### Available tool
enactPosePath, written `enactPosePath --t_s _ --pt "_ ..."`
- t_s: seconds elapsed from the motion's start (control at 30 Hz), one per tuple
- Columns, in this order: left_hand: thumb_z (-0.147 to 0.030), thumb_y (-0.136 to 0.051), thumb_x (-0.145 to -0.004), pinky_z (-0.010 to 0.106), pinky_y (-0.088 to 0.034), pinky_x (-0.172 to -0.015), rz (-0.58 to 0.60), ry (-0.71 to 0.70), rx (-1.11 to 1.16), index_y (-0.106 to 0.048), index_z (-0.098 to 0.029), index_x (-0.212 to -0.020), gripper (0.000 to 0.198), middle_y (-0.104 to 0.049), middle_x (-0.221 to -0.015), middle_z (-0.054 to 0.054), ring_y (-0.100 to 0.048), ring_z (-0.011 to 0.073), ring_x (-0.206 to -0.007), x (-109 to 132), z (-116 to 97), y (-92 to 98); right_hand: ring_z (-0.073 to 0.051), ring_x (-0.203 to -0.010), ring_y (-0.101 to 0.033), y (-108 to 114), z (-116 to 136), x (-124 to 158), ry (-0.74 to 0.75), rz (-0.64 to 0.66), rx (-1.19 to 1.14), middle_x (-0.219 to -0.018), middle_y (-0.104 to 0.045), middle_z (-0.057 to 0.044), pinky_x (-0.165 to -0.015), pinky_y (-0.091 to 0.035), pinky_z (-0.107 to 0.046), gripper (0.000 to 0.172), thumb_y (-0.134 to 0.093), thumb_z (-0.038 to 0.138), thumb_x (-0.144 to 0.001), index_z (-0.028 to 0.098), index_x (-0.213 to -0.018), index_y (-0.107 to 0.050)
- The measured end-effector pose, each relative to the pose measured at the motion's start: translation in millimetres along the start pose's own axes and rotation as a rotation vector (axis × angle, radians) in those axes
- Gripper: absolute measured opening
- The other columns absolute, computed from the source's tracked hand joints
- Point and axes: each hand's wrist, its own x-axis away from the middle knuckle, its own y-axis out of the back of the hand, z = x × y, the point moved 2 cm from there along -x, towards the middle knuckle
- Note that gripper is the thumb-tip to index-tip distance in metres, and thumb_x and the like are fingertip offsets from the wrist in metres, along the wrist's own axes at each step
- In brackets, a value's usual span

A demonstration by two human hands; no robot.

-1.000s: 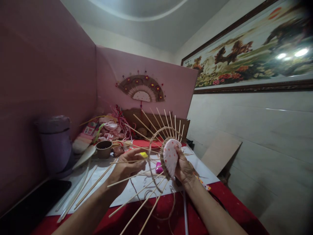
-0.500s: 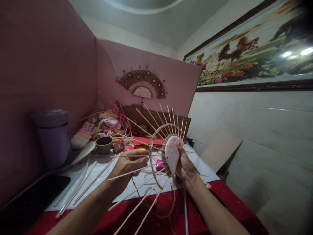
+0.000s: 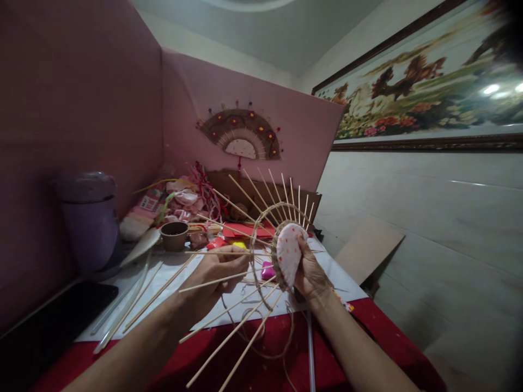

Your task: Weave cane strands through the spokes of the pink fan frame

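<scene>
My right hand [image 3: 312, 272] is closed on the padded half-round base [image 3: 288, 251] of a fan frame, white cloth with reddish dots. Thin wooden sticks [image 3: 241, 190] spread from the base like rays. Brown twine [image 3: 257, 218] is woven close around the base, and a looser loop of it runs across the sticks farther out. My left hand [image 3: 224, 267] is closed at that outer loop, fingertips pinching the twine beside a stick. A slack length of twine [image 3: 269, 356] hangs below the frame over the red cloth.
A finished fan [image 3: 241, 136] hangs on the pink panel [image 3: 183, 98]. On the table stand a brown cup [image 3: 174, 237] and a purple bin [image 3: 92, 228]. Loose sticks [image 3: 163, 288], a dark phone-like slab [image 3: 61, 321], a magenta packet [image 3: 268, 271] and pink cloth scraps [image 3: 186, 201] lie around.
The view has shifted slightly. My left fingers have drawn together a little at the outer twine loop; my right hand keeps its hold on the fan base.
</scene>
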Motion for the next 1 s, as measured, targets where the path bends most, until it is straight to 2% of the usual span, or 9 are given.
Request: enactPosePath --t_s 0.17,0.33,0.47,0.67,0.8,1.0 --pt "-0.032 -0.059 -0.083 0.030 -0.010 -0.048 0.012 -0.027 0.013 -0.061 -0.014 -0.078 0.018 -0.032 -0.059 -0.005 -0.015 0.0098 -0.053 1.4 2.5 4.0 -0.020 -0.069 -0.072 -0.2 -0.7 -0.8 -0.019 0.001 0.009 -0.081 -0.075 -0.006 -0.067 -0.059 -0.035 0.039 -0.065 0.034 -0.081 0.018 -0.116 -0.060" --pt "-0.031 -0.061 -0.081 0.029 -0.011 -0.048 0.025 0.028 0.041 -0.060 -0.014 -0.073 0.019 -0.035 -0.063 -0.004 -0.017 0.0090 -0.054 1.9 3.7 4.4 -0.019 -0.070 -0.071 1.9 -1.6 -2.2 0.000 0.016 -0.003 -0.081 -0.075 -0.003 -0.077 -0.058 -0.038 0.040 -0.065 0.035 -0.081 0.020 -0.117 -0.060" --pt "-0.027 -0.061 -0.082 0.028 -0.013 -0.047 0.029 0.003 0.052 -0.058 -0.014 -0.072 0.016 -0.034 -0.065 -0.003 -0.018 0.0091 -0.055 2.1 5.0 4.7 -0.021 -0.071 -0.071 5.6 -3.6 -3.5 -0.047 0.044 0.030 -0.084 -0.075 -0.007 -0.076 -0.057 -0.042 0.045 -0.065 0.041 -0.080 0.019 -0.118 -0.059" --pt "-0.029 -0.059 -0.082 0.027 -0.013 -0.046 0.016 -0.039 0.025 -0.056 -0.015 -0.071 0.018 -0.031 -0.061 -0.005 -0.018 0.0088 -0.053 0.0 6.4 5.7 -0.021 -0.073 -0.071 6.9 -4.5 -4.3 -0.027 -0.001 0.023 -0.083 -0.075 -0.006 -0.078 -0.057 -0.041 0.042 -0.066 0.040 -0.079 0.019 -0.115 -0.060" --pt "-0.028 -0.059 -0.082 0.027 -0.013 -0.046 0.000 -0.054 0.021 -0.054 -0.016 -0.069 0.019 -0.030 -0.059 -0.005 -0.018 0.0086 -0.052 -1.4 5.5 4.5 -0.021 -0.073 -0.071 6.0 -5.2 -4.5 -0.055 0.033 0.048 -0.084 -0.075 -0.006 -0.078 -0.057 -0.043 0.041 -0.064 0.042 -0.080 0.019 -0.114 -0.061" --pt "-0.029 -0.062 -0.080 0.028 -0.012 -0.046 -0.038 -0.057 0.027 -0.058 -0.015 -0.072 0.017 -0.032 -0.057 -0.006 -0.018 0.0084 -0.051 -1.7 5.7 4.3 -0.018 -0.075 -0.071 4.6 -4.0 -5.4 0.015 0.002 -0.009 -0.085 -0.075 -0.003 -0.082 -0.056 -0.038 0.039 -0.066 0.036 -0.080 0.021 -0.116 -0.060"
